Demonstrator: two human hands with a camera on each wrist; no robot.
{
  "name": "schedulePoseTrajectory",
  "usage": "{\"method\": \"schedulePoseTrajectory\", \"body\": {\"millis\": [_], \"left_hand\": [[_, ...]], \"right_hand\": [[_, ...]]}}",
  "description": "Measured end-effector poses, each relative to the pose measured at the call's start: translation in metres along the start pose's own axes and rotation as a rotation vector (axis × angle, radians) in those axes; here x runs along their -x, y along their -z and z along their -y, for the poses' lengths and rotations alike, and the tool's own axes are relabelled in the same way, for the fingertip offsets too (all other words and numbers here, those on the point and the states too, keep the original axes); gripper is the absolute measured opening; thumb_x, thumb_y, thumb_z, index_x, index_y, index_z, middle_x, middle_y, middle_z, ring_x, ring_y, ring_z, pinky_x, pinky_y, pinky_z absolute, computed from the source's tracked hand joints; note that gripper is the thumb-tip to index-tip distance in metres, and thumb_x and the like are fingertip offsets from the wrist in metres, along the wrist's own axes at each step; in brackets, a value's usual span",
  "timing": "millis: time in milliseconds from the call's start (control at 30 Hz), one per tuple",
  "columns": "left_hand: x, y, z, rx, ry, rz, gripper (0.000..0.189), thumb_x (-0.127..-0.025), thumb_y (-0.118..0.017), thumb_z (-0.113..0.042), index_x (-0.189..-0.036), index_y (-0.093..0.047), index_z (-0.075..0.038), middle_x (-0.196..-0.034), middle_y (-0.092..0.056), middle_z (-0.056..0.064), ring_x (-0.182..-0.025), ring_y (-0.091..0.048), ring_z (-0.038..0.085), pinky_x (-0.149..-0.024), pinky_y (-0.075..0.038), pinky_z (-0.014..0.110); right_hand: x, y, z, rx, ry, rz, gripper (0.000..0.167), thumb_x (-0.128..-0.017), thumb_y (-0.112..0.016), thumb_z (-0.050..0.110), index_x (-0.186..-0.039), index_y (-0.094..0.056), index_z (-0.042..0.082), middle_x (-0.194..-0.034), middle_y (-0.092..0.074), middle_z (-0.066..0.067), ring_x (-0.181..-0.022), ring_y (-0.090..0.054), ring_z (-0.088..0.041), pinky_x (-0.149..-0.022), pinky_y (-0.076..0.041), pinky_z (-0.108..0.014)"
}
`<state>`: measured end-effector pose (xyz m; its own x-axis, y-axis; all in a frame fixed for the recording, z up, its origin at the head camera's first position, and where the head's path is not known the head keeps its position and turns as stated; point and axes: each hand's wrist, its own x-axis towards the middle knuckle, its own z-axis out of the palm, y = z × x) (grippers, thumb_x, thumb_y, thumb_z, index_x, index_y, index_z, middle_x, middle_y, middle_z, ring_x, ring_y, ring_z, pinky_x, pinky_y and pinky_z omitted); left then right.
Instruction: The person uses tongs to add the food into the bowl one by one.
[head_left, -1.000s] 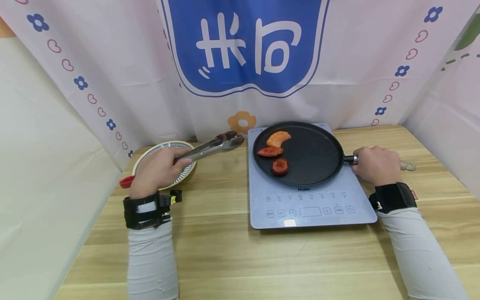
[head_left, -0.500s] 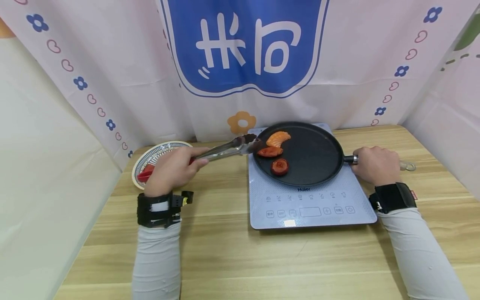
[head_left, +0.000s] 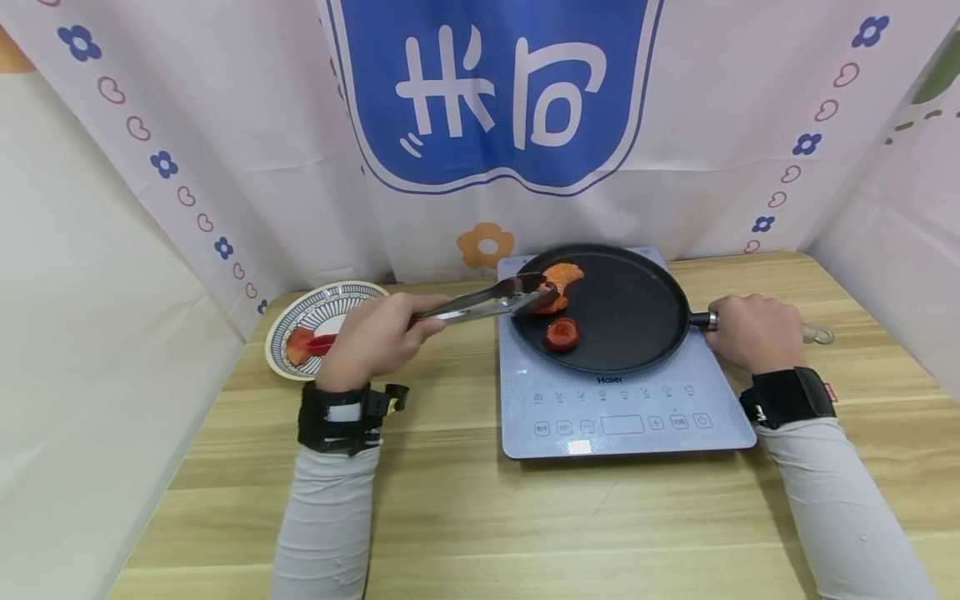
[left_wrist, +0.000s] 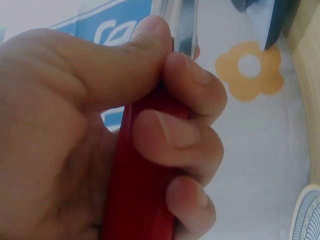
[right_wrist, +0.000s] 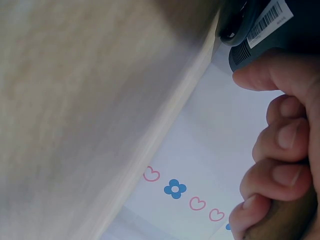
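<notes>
My left hand [head_left: 375, 342] grips a pair of tongs [head_left: 472, 309] with red handles; in the left wrist view the fingers curl round the red handle [left_wrist: 145, 175]. The tongs' tips overlap a reddish piece of food [head_left: 551, 306] at the pan's left side. Just behind it lies an orange, pale-striped slice [head_left: 564, 273], partly covered by the tips. A round dark-red piece [head_left: 562, 334] sits nearer the front. My right hand [head_left: 753, 333] holds the handle [head_left: 816, 333] of the flat black frying pan [head_left: 630, 308].
Under the pan stands a pale induction cooker [head_left: 622, 442] on the wooden table [head_left: 450, 517]. A patterned plate [head_left: 352, 290] at the left bears a red-orange piece of food [head_left: 298, 345]. A printed curtain [head_left: 420, 225] hangs right behind.
My left hand has moved right, bringing the tongs from beside the plate to over the food in the pan. More of the plate and its piece shows. The right hand stays put.
</notes>
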<state>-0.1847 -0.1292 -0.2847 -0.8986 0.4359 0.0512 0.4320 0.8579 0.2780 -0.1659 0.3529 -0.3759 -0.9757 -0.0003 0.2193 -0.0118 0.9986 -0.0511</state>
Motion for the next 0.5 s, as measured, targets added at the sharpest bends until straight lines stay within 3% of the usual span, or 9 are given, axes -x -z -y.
{"method": "schedulePoseTrajectory", "body": {"millis": [500], "left_hand": [[-0.007, -0.015, -0.025, -0.051, -0.101, -0.014, 0.032, -0.105, -0.066, -0.037, -0.136, -0.071, -0.031, -0.086, -0.065, -0.002, -0.074, -0.059, 0.02, -0.062, -0.04, 0.034]], "right_hand": [[0.001, 0.0, 0.0, -0.007, 0.0, -0.003, 0.014, -0.084, -0.075, 0.019, -0.075, -0.068, 0.01, -0.06, -0.053, -0.007, -0.056, -0.049, -0.03, -0.048, -0.035, -0.044]]}}
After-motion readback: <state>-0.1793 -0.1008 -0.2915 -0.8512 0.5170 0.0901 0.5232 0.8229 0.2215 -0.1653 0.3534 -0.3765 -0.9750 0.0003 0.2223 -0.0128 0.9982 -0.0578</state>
